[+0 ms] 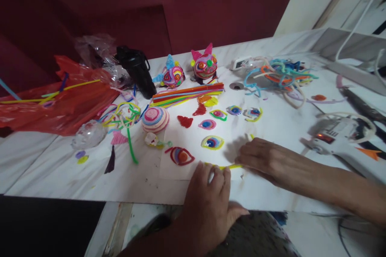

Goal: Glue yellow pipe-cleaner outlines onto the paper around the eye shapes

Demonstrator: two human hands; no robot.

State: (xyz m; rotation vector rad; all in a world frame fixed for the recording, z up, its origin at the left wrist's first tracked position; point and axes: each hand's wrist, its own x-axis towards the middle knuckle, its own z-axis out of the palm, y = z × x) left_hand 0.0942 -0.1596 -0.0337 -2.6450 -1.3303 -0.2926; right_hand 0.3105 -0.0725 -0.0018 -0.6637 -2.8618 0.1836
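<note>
While both hands pinch a yellow pipe cleaner point(228, 166) at the worktop's near edge, left hand point(208, 192) closed on one end, right hand point(261, 157) on the other, shaping looks underway. Next move likely needs a steady curl, beside the finished eye shape point(212, 142).

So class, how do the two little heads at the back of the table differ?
The left head has one blue ear showing; the right head has two pink ears. The left head leans sideways; the right head sits upright, facing forward. Both are round and wrapped in coloured pipe cleaners.
</note>
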